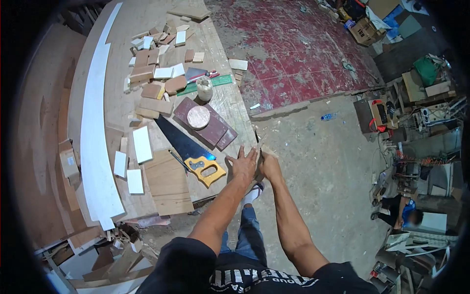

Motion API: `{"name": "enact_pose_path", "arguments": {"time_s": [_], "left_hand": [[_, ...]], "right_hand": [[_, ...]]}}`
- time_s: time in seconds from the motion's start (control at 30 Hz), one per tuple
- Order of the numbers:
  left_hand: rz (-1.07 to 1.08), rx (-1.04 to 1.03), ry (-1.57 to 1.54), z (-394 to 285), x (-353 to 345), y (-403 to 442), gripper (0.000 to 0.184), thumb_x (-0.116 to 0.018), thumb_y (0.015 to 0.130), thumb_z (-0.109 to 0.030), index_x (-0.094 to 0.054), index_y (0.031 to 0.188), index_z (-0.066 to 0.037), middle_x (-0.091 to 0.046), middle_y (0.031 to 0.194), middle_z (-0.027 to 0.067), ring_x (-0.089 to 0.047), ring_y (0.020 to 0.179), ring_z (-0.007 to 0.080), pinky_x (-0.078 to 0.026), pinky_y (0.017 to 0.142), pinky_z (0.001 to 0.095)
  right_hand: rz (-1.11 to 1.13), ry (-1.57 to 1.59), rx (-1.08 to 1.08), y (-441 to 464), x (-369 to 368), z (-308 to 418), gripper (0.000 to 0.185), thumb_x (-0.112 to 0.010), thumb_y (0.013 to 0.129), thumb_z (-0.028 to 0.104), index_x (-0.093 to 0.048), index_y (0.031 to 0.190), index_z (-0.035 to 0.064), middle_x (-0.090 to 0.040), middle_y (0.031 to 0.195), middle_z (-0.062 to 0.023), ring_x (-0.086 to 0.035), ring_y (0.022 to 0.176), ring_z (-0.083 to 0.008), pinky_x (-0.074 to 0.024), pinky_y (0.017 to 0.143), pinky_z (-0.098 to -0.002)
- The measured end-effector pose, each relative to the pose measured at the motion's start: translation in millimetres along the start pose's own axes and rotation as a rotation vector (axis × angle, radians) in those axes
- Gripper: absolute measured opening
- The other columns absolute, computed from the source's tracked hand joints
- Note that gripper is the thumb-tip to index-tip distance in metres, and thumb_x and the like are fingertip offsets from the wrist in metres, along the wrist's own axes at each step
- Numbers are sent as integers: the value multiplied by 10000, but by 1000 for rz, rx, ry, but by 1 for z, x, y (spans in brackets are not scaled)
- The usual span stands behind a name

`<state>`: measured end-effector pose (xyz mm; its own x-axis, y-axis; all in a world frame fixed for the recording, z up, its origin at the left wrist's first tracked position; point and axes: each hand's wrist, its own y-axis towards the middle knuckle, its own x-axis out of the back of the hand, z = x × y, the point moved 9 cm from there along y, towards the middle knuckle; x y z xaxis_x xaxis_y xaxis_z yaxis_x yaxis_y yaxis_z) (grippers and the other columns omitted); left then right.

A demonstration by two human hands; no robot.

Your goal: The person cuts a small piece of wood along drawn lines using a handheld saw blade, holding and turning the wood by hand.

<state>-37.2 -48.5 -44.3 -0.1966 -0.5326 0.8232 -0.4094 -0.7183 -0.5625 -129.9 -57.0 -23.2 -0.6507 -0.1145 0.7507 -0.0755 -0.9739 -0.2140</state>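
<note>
My left hand lies at the table's right edge with its fingers spread, pressing near the corner. Just off that edge, my right hand is closed; a thin pale piece seems to stick up by its fingers, too small to name. Left of my hands rests a handsaw with a yellow handle and dark blade, a dark pencil beside it. Above them are maroon boards with a round wooden disc on top. A whitish jar stands behind, by a green ruler.
Many wood offcuts cover the workbench. A long white strip runs along its left side. Scraps fill the lower left floor. Beyond the red tiled floor lies a plastic bottle. Another person is at far right.
</note>
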Motion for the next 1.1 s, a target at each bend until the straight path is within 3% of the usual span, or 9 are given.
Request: {"name": "enact_pose_path", "arguments": {"time_s": [0.13, 0.27, 0.33, 0.4, 0.53, 0.57, 0.7, 1.0, 1.1], "left_hand": [[-5, -7, 13, 1, 3, 0, 917, -726, 807, -358, -221, 1554, -189, -138, 1628, -77, -116, 1498, 311, -427, 952, 713], [-9, -11, -57, 2, 1, -1, 927, -737, 796, -374, -230, 1551, -199, -152, 1624, -85, -125, 1496, 311, -438, 937, 711], [-28, -3, 7, 2, 0, 1, 939, -751, 780, -382, -242, 1548, -199, -155, 1623, -85, -135, 1494, 311, -446, 916, 714], [-89, 25, 9, 2, -8, 5, 872, -714, 817, -380, -262, 1542, -204, -161, 1622, -91, -148, 1492, 309, -460, 869, 718], [-78, -19, -70, 1, 8, -7, 741, -627, 885, -321, -287, 1533, -204, -173, 1619, -101, -173, 1488, 307, -482, 812, 694], [-39, -18, -139, 2, -7, 4, 762, -581, 910, -354, -207, 1559, -214, -139, 1627, -94, -126, 1489, 351, -418, 903, 752], [-38, -1, -19, 6, 5, 3, 744, -561, 923, -373, -208, 1557, -209, -134, 1628, -95, -124, 1490, 348, -414, 909, 759], [-32, -21, -167, 4, -12, 12, 657, -478, 972, -398, -218, 1554, -240, -124, 1630, -93, -100, 1496, 340, -417, 891, 763], [-17, -35, -127, 3, -2, 8, 788, -614, 903, -383, -204, 1557, -229, -119, 1631, -94, -92, 1497, 336, -451, 862, 735]], "right_hand": [[-13, -49, -117, -71, 15, 8, 247, -525, 810, 36, -616, 1021, -51, -644, 867, -320, -644, 847, -487, -499, 738, -560], [19, -19, -137, -6, -4, -9, 326, -542, 780, 31, -626, 1084, -52, -653, 879, -314, -650, 857, -477, -494, 761, -535], [-67, -76, 4, -19, -5, 0, 284, -549, 807, 63, -621, 1059, -49, -654, 871, -315, -648, 869, -479, -498, 764, -535], [-18, -121, -228, -63, 5, 8, 222, -542, 829, 82, -609, 997, -47, -647, 867, -317, -643, 876, -479, -497, 761, -549], [-62, -100, -210, -40, -4, -3, 233, -520, 849, 82, -608, 1019, -51, -644, 867, -328, -643, 845, -489, -501, 754, -563], [-41, -115, -199, -28, -5, -5, 233, -518, 852, 84, -606, 1017, -55, -647, 869, -330, -645, 833, -491, -500, 749, -570], [-43, -89, -249, -64, -2, 3, 239, -530, 847, 86, -582, 1030, -57, -652, 845, -325, -649, 850, -485, -502, 746, -570], [13, -32, -250, -27, -18, -10, 403, -562, 850, 134, -540, 1210, -44, -665, 913, -329, -664, 924, -469, -523, 812, -543], [-67, -27, -254, -48, -6, -6, 372, -527, 862, 118, -550, 1198, -41, -667, 897, -320, -665, 912, -469, -519, 797, -550]]}}
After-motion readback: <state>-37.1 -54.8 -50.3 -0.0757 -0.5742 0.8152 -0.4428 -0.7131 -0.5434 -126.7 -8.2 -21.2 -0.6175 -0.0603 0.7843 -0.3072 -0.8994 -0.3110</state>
